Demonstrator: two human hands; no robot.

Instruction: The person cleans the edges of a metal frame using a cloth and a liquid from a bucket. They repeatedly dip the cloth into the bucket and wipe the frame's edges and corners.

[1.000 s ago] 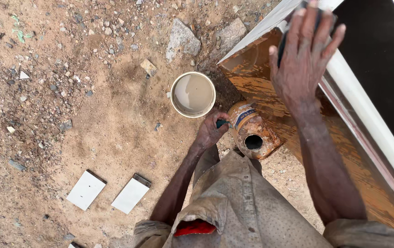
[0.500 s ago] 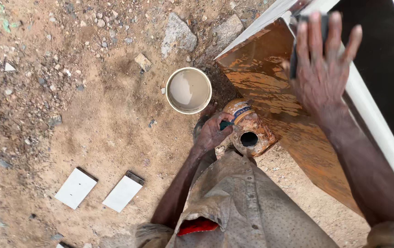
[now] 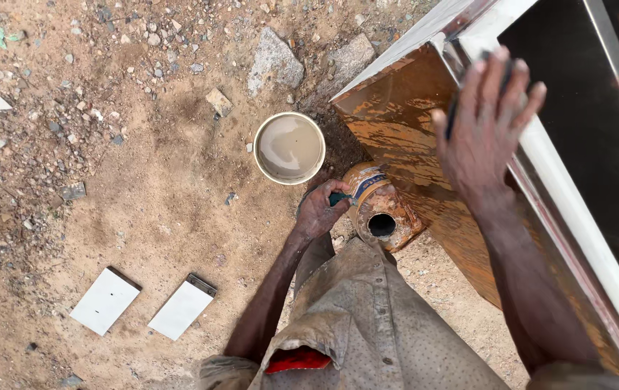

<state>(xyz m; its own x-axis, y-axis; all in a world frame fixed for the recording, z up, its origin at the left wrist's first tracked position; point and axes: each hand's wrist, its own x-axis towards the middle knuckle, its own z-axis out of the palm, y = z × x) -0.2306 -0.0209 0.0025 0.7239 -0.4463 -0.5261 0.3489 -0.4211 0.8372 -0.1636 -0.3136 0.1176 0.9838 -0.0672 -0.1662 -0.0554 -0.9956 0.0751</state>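
Nearest to me were the grey, stained shirt (image 3: 367, 325) and a red patch (image 3: 296, 360) at its collar. Left of them, two white tiles (image 3: 105, 300) lay flat on the sandy ground (image 3: 143, 202), side by side and just apart, the right tile (image 3: 181, 307) with a dark strip along its far edge.

A little farther off, my left hand (image 3: 320, 209) was down low, its fingers curled tight around a dark green handle (image 3: 339, 197). The handle's other end met the side of the can (image 3: 381, 206), and I could not tell what sort of tool it belonged to. The can was rusty orange, with a blue and white band and a round dark opening (image 3: 381, 225) on top. It stood on the ground, touching the near face of the panel (image 3: 410, 123).

Just beyond my left hand, a round tub (image 3: 289, 147) with a pale rim held murky beige liquid; it sat near the can but apart from it.

To the right, my right hand (image 3: 486, 130) was raised against the rust-brown panel, fingers spread and straight, pressing a dark object (image 3: 454, 115) whose edge showed beside my thumb. I could not tell what it was. A white frame (image 3: 576, 217) ran along the panel's right edge, with dark glass (image 3: 583, 94) beyond it.

Farthest away, two grey stones (image 3: 275, 61) lay among gravel.
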